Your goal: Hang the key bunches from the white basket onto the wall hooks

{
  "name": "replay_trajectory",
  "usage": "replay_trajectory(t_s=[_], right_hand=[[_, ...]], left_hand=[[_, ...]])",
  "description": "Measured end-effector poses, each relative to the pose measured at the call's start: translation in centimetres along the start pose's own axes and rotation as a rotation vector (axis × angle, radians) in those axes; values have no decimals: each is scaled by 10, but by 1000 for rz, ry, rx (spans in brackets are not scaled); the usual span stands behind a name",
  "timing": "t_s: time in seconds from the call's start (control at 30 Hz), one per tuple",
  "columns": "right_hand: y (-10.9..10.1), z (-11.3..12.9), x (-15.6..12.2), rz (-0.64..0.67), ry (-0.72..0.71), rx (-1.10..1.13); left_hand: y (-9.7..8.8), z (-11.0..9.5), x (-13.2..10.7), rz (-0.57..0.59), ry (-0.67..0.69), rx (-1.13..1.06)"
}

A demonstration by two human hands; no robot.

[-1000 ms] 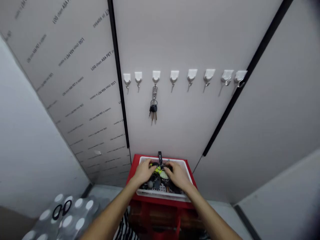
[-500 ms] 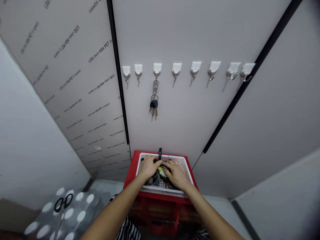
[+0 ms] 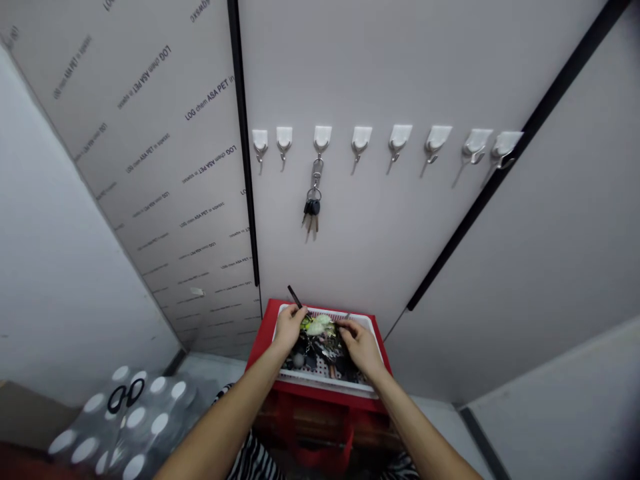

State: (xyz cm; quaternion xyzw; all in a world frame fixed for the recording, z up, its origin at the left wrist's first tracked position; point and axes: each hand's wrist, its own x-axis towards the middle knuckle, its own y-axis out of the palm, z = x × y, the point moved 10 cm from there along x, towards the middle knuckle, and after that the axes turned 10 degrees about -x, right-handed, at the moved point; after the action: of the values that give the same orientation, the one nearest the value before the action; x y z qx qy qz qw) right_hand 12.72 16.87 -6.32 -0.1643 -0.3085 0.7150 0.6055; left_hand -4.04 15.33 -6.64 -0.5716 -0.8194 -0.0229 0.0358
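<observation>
A white slotted basket (image 3: 367, 323) sits on a red stand (image 3: 265, 323) against the wall, full of tangled keys and key fobs. My left hand (image 3: 289, 328) is closed on a black strap (image 3: 295, 297) that sticks up to the left, beside a yellow-green fob (image 3: 319, 325). My right hand (image 3: 361, 345) is in the basket with its fingers pinched on part of the key pile (image 3: 325, 350). Above, a row of white wall hooks (image 3: 399, 137) runs across the panel. A bunch of keys (image 3: 312, 208) hangs from the third hook from the left.
A black strip (image 3: 244, 143) divides the printed wall panel on the left from the hook panel. A pack of bottles with white caps (image 3: 120, 427) and a black ring handle lies on the floor at lower left. A second black strip (image 3: 505, 167) slants at right.
The black strap, upright between my hands before, now tilts left in my left hand. The yellow-green fob has come up to the top of the pile. My hands have spread slightly apart.
</observation>
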Motion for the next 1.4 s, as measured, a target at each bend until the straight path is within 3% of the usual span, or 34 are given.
replay_trajectory(t_s=[0.13, 0.27, 0.43, 0.53, 0.73, 0.87, 0.93, 1.1, 1.27, 1.4], right_hand=[[-6, -10, 0, -46, 62, 8], [-21, 11, -5, -173, -80, -143], [9, 47, -17, 56, -330, -346], [16, 49, -18, 92, -337, -410], [-1, 31, -12, 45, -123, -56], [-14, 17, -10, -56, -25, 207], [-17, 5, -8, -108, 24, 333], [-16, -13, -4, -186, 65, 465], [-17, -13, -6, -196, 76, 504], [-20, -14, -6, -201, 113, 607]], left_hand=[[-2, 3, -1, -25, -25, -69], [4, 7, -2, 20, -58, -135], [10, 10, -3, 63, -93, -193], [8, 9, -2, 54, -93, -224], [3, 5, -3, 11, -73, -260], [36, 3, -16, 307, -111, -246], [46, -1, -23, 401, -93, -207], [37, -2, -21, 290, -85, -211], [30, 8, -14, 214, -119, -199], [18, 5, -8, 122, -72, -126]])
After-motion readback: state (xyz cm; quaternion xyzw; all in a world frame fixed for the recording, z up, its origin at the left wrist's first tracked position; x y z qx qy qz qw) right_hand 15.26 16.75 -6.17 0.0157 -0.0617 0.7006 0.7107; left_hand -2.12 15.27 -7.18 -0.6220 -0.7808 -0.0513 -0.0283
